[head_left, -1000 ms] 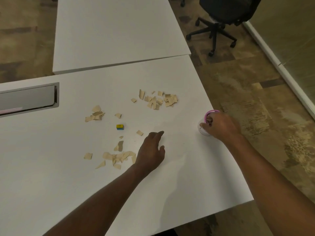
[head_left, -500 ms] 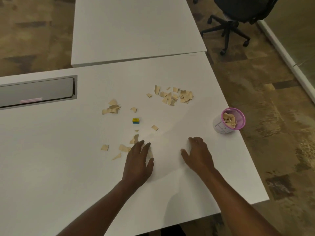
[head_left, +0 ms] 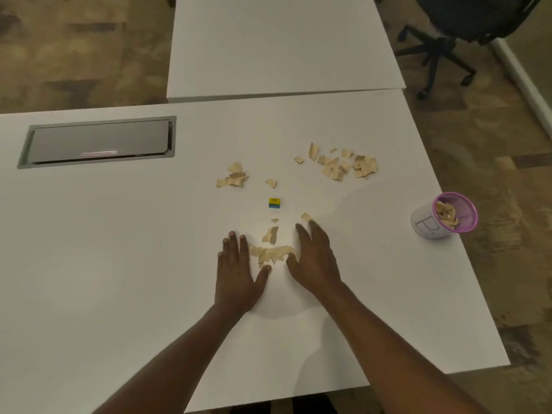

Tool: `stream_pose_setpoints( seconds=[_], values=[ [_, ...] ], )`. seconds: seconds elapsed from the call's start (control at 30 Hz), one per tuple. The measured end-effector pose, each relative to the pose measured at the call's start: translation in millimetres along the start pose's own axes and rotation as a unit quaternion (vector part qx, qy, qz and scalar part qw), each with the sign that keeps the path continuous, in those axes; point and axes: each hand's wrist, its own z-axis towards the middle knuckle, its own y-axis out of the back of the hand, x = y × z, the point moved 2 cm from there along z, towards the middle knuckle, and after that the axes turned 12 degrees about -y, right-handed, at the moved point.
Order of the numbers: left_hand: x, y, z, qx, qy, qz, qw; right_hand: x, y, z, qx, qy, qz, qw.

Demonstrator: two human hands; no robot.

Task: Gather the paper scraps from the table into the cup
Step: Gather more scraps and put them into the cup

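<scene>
Both hands are now brought together: left hand and right hand are laid flat, nothing grasped, flanking the tan torn paper scraps. Pieces may be missed under the palms, and the pink-rimmed white cup, near the white table edge, could be knocked off.

Both hands lie flat on the near table, left hand and right hand flanking a scrap pile. Small block sits just behind that pile. Behind-left of the block: a second scrap cluster. Behind-right: a larger scrap spread. One loose scrap touches the right fingertips. Cup stands at the table's right edge, well apart from the hands, with scraps inside it. Cable hatch is set in the far-left tabletop. Second table abuts behind; chair is far right.
</scene>
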Motion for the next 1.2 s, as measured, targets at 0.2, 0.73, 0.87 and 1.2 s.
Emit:
stream_pose_setpoints(
  seconds=[0.2, 0.73, 0.87, 1.2],
  values=[
    [-1.2, 2.6, 1.7, 0.037, -0.118, 0.006, 0.992, 16.8, 3.3, 29.3, 0.103, 0.113, -0.097, 0.983],
    [-16.9, 2.1, 7.2, -0.021, -0.131, 0.061, 0.989, 12.1, -18.3, 6.7, 0.125, 0.142, -0.128, 0.974],
    [-20.9, 3.2, 8.7, -0.019, -0.150, 0.062, 0.987, 9.6, -19.4, 2.1, 0.058, 0.189, -0.154, 0.968],
    [-25.8, 13.0, 21.9, 0.001, -0.189, 0.079, 0.979, 9.3, -15.5, 10.1, 0.016, 0.187, -0.111, 0.976]
  ],
)
